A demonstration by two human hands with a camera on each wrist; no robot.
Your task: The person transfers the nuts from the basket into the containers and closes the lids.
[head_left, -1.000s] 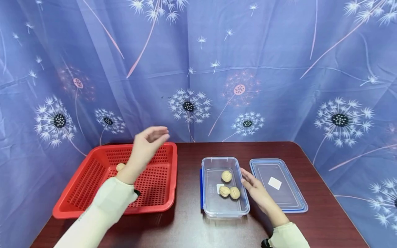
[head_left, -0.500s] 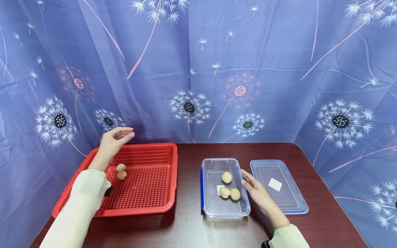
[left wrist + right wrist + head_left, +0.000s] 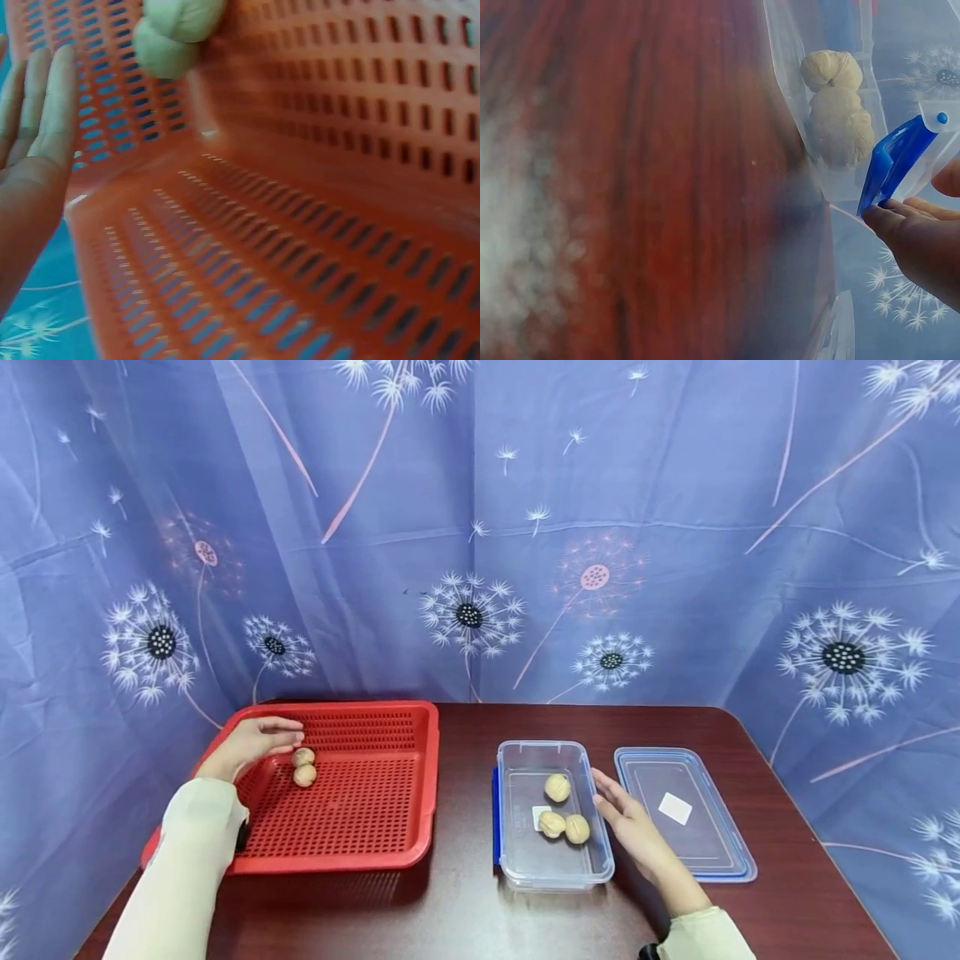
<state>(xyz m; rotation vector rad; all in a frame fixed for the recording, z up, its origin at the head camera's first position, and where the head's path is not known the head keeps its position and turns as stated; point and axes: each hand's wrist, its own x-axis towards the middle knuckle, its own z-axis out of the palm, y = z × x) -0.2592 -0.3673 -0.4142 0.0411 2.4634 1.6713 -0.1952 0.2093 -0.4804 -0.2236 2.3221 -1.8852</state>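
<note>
Just beyond the empty, loose left grip (image 3: 251, 743), two walnuts (image 3: 303, 767) lie in the red basket (image 3: 360, 843); the right grip (image 3: 626, 822) (fingers flat, holding nothing) steadies the clear container (image 3: 553, 872).

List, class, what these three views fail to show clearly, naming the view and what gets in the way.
- Head view: whether the left hand touches the walnuts in the red basket; too small to tell.
- Left wrist view: the walnuts are cut off by the top edge.
- Right wrist view: the third walnut in the clear container is out of sight; the table is blurred.
</note>
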